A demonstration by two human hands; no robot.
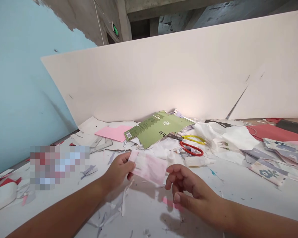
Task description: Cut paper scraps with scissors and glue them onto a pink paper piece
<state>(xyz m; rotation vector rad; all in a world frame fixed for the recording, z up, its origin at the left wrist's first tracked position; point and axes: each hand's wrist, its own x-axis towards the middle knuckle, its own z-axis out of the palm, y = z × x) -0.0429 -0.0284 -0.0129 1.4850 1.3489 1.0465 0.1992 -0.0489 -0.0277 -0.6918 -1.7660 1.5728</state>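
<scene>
Head view: left hand [118,172] pinches pink paper [149,167], right hand [193,188] beside it.

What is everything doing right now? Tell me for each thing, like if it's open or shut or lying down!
Left hand: pinching a pink-and-white paper piece
Right hand: open, fingers slightly curled, holding nothing
Scissors: lying down, handles apart
Green cardboard: unfolded, lying flat
Pink paper sheet: lying flat
White plastic bottle: lying on its side
</scene>
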